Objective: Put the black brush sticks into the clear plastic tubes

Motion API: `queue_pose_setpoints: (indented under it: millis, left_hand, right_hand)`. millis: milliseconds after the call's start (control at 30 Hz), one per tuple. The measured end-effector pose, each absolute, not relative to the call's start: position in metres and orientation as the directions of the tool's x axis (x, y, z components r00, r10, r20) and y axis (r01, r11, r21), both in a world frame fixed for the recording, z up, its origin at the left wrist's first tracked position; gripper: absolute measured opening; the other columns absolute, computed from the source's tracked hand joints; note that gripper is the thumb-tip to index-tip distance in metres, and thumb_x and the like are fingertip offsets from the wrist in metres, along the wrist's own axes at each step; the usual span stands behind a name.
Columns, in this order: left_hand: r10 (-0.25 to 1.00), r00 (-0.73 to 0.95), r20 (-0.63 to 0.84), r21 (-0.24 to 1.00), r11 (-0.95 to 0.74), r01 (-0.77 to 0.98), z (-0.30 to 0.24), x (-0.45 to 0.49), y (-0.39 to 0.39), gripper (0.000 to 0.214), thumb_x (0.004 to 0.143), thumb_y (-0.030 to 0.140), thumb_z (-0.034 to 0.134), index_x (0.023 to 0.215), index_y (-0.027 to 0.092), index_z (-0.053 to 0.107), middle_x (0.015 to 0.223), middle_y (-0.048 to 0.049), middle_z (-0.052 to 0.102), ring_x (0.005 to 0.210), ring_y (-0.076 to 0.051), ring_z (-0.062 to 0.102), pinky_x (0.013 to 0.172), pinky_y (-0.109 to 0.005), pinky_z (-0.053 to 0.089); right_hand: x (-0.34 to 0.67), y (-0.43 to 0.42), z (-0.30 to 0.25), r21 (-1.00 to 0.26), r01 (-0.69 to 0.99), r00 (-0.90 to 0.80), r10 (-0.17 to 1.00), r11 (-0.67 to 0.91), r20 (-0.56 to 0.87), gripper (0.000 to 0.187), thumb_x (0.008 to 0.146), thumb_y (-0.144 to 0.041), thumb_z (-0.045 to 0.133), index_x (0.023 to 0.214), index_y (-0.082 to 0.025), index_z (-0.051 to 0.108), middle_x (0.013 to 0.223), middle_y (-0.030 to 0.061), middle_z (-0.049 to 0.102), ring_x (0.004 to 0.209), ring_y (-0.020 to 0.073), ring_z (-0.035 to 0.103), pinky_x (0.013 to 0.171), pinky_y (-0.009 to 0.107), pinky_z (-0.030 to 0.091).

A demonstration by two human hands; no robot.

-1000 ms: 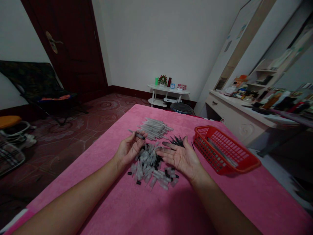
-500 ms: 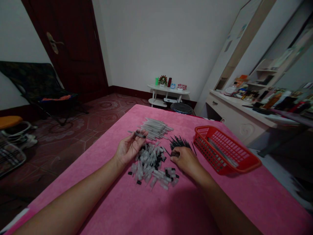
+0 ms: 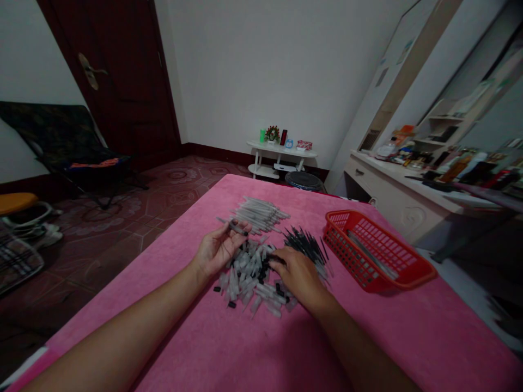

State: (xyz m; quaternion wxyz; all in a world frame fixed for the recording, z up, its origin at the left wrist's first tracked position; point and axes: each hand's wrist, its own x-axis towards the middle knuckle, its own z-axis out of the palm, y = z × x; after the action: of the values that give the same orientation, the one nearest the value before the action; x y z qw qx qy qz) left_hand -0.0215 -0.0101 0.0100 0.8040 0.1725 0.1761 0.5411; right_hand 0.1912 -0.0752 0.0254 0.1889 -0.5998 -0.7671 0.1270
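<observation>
My left hand (image 3: 218, 251) is closed on a pen (image 3: 238, 228), a slim greyish barrel with a dark end, held slantwise over the left side of the piles. My right hand (image 3: 300, 272) reaches in from the right with its fingers pinched together at the edge of a heap of pen caps (image 3: 249, 267), clear with some black parts. Whatever lies between those fingertips is too small and dark to name. Beyond the right hand lies a bundle of thin black-tipped refills (image 3: 306, 245). A stack of clear pen barrels (image 3: 261, 214) lies behind the caps.
A red plastic basket (image 3: 414, 279) with a few long clear pieces inside stands to the right on the pink cloth-covered table (image 3: 196, 348). Farther off are a low white stand (image 3: 261, 146), a cluttered dresser (image 3: 392, 188) and a folding chair (image 3: 53, 136) by the door.
My right hand has moved left from the black refills to the edge of the cap heap. My left hand has shifted slightly, with the pen still in it.
</observation>
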Motion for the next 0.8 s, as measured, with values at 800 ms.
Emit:
queue_pose_setpoints:
  millis: [800]
  left_hand:
    - [0.835, 0.25, 0.491, 0.785, -0.548, 0.288, 0.006, -0.012, -0.026, 0.019, 0.078, 0.027, 0.062, 0.092, 0.023, 0.074, 0.08, -0.0056, 0.069, 0.074, -0.018, 0.058, 0.069, -0.026, 0.041]
  right_hand:
    - [0.19, -0.077, 0.026, -0.378, 0.888, -0.188, 0.956, 0.263, 0.225, 0.019, 0.08, -0.021, 0.056, 0.096, -0.02, 0.066, 0.096, 0.0076, 0.066, 0.088, 0.0212, 0.061, 0.076, 0.029, 0.042]
